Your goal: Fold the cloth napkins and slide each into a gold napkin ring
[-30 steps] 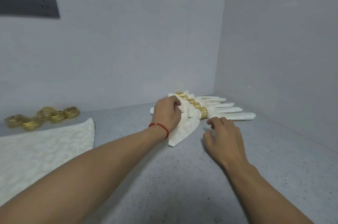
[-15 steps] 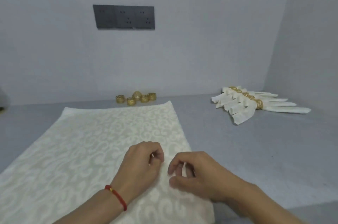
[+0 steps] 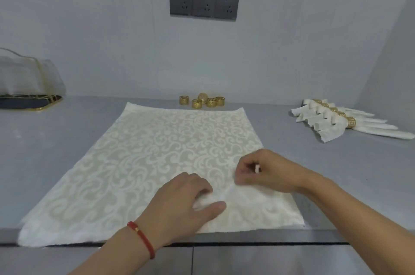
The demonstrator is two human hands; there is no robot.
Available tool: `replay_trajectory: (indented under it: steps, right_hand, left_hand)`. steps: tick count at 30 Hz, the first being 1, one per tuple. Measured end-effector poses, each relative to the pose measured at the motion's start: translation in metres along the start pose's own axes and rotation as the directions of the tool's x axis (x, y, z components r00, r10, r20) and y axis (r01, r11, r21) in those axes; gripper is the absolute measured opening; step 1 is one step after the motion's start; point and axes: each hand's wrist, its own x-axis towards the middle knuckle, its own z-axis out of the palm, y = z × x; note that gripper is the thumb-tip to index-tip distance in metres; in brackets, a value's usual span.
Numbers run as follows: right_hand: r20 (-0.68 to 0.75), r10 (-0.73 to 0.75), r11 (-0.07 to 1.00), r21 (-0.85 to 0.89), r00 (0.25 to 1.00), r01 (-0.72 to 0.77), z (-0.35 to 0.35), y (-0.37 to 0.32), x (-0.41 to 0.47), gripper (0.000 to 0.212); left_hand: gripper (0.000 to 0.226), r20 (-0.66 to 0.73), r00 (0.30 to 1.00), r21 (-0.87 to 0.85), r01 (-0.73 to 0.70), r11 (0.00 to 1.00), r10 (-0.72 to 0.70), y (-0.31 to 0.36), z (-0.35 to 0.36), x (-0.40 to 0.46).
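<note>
While spread flat across the counter point(image 3: 336, 180) for folding: damask napkin point(image 3: 143, 162), near edge at the counter's front lip. Far left, against the wall, a clear-lidded tray point(image 3: 29, 86), well apart from the work. Left hand point(image 3: 179, 205), red bracelet point(image 3: 141, 238) at the wrist, low over the napkin's near middle, fingers curled and thumb pressed in, pinching up a small ridge of cloth, likely the first pleat. Behind the napkin's far edge, spare gold rings point(image 3: 202, 101) clustered near the wall, within reach for the sliding step. Above, dark wall sockets point(image 3: 204, 3). Right hand point(image 3: 265, 172), just beside the left one, raised a little, fingertips gathered around a lifted bit of the same fold, wrist angled inward. Far right, finished napkins point(image 3: 325, 120) fanned side by side, each already ringed, parked clear of the folding area.
</note>
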Motion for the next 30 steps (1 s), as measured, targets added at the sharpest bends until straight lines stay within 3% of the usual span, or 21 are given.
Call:
replay_trajectory:
  steps: [2, 3, 7, 9, 11, 14, 17, 22, 26, 30]
  right_hand:
    - [-0.25, -0.064, 0.997, 0.015, 0.966, 0.069, 0.006, 0.001, 0.002, 0.009]
    - [-0.287, -0.087, 0.996, 0.009, 0.954, 0.094, 0.006, 0.003, 0.002, 0.005]
    - [-0.104, 0.006, 1.0, -0.004, 0.995, -0.006, -0.006, 0.029, -0.011, 0.036]
    - [-0.174, 0.033, 0.999, 0.017, 0.984, -0.031, -0.009, 0.044, -0.014, 0.024]
    - [-0.254, 0.049, 0.997, 0.073, 0.966, -0.031, -0.007, 0.052, -0.014, 0.006]
    - [-0.271, 0.021, 1.0, 0.0, 0.962, -0.022, -0.007, 0.051, -0.015, 0.024]
    - [-0.246, 0.01, 0.998, -0.061, 0.969, -0.026, -0.018, 0.05, -0.029, 0.032]
    - [-0.153, 0.021, 0.999, -0.02, 0.988, -0.025, -0.035, 0.034, -0.057, 0.045]
    - [-0.025, 0.05, 0.986, 0.163, 0.998, -0.045, -0.031, 0.008, -0.072, 0.046]
    - [0.028, 0.013, 0.965, 0.262, 1.0, -0.02, -0.015, -0.008, -0.068, 0.04]
  left_hand:
    - [0.019, -0.025, 1.0, -0.013, 0.001, 1.0, -0.002, -0.003, -0.001, 0.001]
    - [0.017, -0.056, 0.998, -0.047, 0.006, 0.999, -0.008, -0.004, -0.002, 0.001]
    - [0.032, -0.108, 0.989, -0.283, 0.071, 0.957, -0.105, -0.004, -0.009, 0.0]
    - [0.033, -0.108, 0.988, -0.291, 0.075, 0.954, -0.111, -0.004, -0.007, -0.003]
    - [0.029, -0.15, 0.987, -0.162, 0.038, 0.986, -0.063, -0.004, 0.001, -0.004]
    - [0.025, -0.168, 0.985, 0.087, -0.026, 0.996, 0.04, -0.006, 0.015, -0.005]
    - [0.029, -0.153, 0.987, 0.125, -0.03, 0.992, 0.049, 0.002, 0.018, 0.0]
    - [0.016, -0.005, 0.999, -0.104, -0.047, 0.994, 0.047, 0.008, 0.005, 0.01]
    - [0.033, 0.15, 0.988, -0.272, -0.003, 0.962, 0.046, -0.007, -0.025, 0.007]
    - [0.035, 0.035, 0.999, -0.311, -0.002, 0.951, 0.013, -0.017, -0.051, -0.007]
